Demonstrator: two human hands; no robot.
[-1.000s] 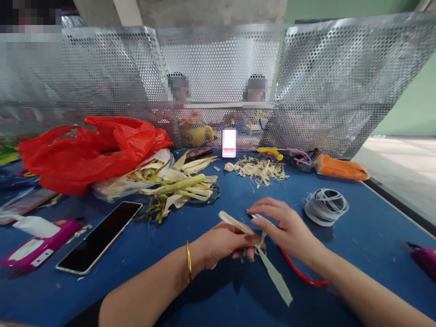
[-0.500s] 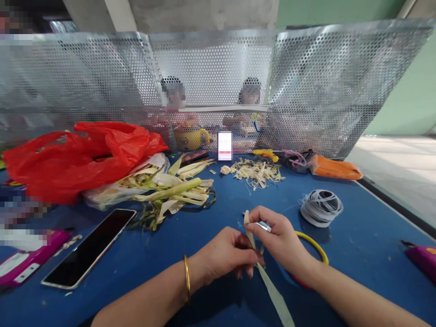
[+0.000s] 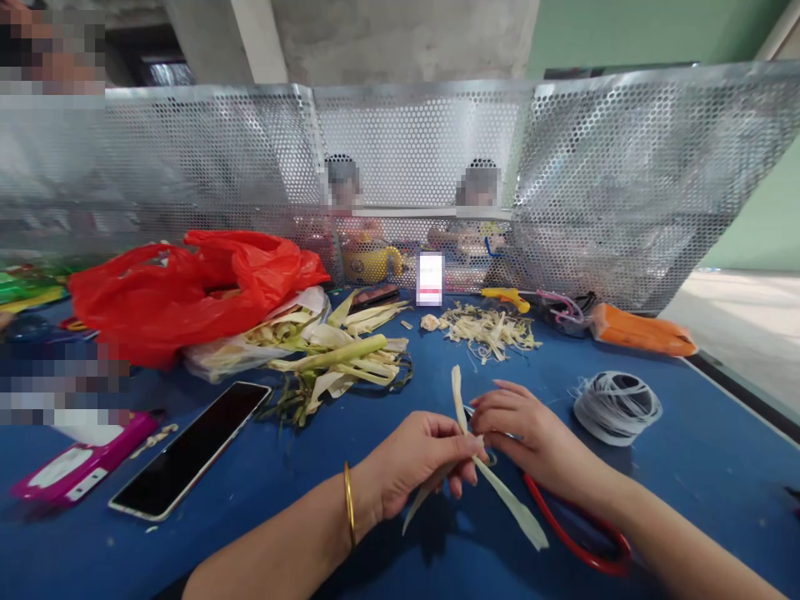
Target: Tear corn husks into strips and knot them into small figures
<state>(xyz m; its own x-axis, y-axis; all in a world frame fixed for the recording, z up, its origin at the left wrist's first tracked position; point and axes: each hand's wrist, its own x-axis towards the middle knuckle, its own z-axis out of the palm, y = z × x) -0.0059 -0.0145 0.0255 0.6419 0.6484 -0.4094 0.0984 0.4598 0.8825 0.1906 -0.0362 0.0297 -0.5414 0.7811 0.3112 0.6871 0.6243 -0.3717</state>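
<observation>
My left fingers (image 3: 466, 446) pinch the husk strips (image 3: 509, 504), one end rising above them, another trailing below; my right fingers (image 3: 493, 417) curl just beside, over the red-handled tool (image 3: 578, 542).

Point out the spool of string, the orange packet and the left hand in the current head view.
Spool of string (image 3: 617, 410): head view, wound side.
Orange packet (image 3: 642, 331): head view, middle.
Left hand (image 3: 420, 458): head view, back.
</observation>
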